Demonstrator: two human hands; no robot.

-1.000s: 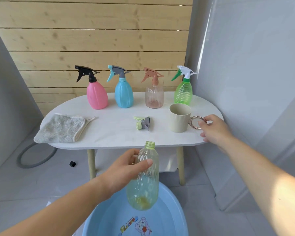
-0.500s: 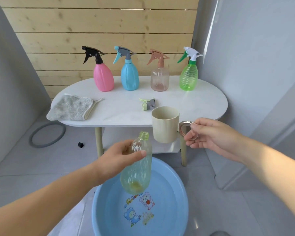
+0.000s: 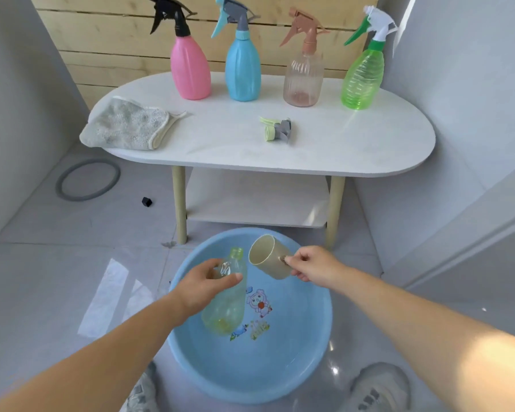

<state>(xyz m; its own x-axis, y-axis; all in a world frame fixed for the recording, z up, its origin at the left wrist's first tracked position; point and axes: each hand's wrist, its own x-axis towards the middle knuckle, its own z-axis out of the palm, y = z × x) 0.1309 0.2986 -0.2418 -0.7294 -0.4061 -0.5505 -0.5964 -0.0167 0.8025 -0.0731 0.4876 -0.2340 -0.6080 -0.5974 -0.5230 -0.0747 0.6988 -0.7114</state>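
Observation:
My left hand (image 3: 204, 285) grips a clear yellow-green bottle (image 3: 228, 304) with no cap, held upright over a blue basin (image 3: 306, 349) on the floor. My right hand (image 3: 311, 267) pinches the handle of a beige mug (image 3: 269, 257), which is tilted with its mouth toward the bottle's neck. The mug's rim hangs just right of the bottle's open top. A loose green and grey spray head (image 3: 277, 130) lies on the white table (image 3: 354, 150).
Four spray bottles stand along the table's back: pink (image 3: 189, 69), blue (image 3: 243, 69), clear pink (image 3: 304, 75) and green (image 3: 363, 78). A grey cloth (image 3: 125, 124) lies at the table's left end. A grey ring (image 3: 87, 184) lies on the floor. White walls close in on both sides.
My right hand lifted the mug off the table and brought it down over the basin, tilting it toward the bottle. My view dropped toward the floor.

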